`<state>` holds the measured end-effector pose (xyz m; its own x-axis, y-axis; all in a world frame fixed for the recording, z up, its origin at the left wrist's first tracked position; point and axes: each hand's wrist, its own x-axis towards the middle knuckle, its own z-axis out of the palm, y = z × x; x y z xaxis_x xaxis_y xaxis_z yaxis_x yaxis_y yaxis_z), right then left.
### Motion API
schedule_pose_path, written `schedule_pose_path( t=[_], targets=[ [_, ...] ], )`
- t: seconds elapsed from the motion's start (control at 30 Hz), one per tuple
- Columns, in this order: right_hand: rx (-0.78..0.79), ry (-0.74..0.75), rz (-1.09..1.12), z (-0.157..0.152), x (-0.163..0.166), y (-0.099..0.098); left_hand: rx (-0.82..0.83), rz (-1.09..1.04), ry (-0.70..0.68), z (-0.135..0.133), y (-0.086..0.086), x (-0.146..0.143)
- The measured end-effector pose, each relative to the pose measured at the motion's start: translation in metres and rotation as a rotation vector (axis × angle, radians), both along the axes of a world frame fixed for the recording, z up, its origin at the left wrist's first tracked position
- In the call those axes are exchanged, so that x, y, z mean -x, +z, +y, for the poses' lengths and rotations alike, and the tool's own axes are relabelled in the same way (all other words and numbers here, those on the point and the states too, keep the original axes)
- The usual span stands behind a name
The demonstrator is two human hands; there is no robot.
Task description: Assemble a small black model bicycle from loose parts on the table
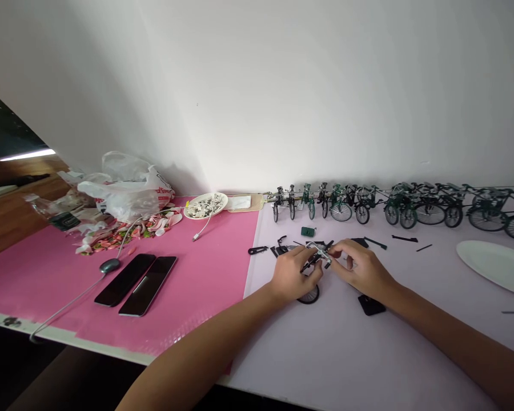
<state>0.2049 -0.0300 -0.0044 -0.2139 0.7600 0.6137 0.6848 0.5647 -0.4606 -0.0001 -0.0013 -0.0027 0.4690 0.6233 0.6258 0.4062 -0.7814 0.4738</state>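
Observation:
Both hands work on a small model bicycle (321,251), its silver handlebar and dark frame showing between the fingers. My left hand (293,274) grips it from the left, thumb and fingers closed about the dark frame. From the right, my right hand (360,265) pinches it near the silver part, with fingertips bent inward. A small spoked wheel (309,295) rests just below my left hand. Loose black parts (278,250) lie behind the left hand. Farther back is a green rectangular piece (308,232). A black flat piece (371,305) lies under my right wrist.
Assembled model bicycles (341,211) line the wall. At right is a white plate (492,265). On the pink mat lie two phones (148,286), a computer mouse (110,265) and a plate of small parts (205,206). Plastic bags (131,188) and a bottle (62,217) stand back left.

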Motion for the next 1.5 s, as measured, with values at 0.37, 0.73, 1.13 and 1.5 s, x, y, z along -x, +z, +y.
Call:
schedule_pose_path(
  t=[0.37, 0.73, 1.13, 1.5],
  targets=[
    [0.01, -0.021, -0.116, 0.0003, 0.0012, 0.0038, 0.088, -0.035, -0.001, -0.0002, 0.0053, -0.0004],
    [-0.059, -0.008, -0.091, 0.0031, -0.0018, 0.0038, 0.128, -0.017, -0.008, -0.0005, 0.0073, 0.0006],
    [-0.034, -0.013, -0.087, 0.0029, -0.0025, 0.0048, 0.168, -0.023, 0.026, 0.0011, 0.0022, 0.0021],
    [-0.023, -0.078, -0.068, 0.0021, -0.0004, 0.0044, 0.138, -0.048, 0.016, 0.0032, -0.0017, 0.0025]
  ],
)
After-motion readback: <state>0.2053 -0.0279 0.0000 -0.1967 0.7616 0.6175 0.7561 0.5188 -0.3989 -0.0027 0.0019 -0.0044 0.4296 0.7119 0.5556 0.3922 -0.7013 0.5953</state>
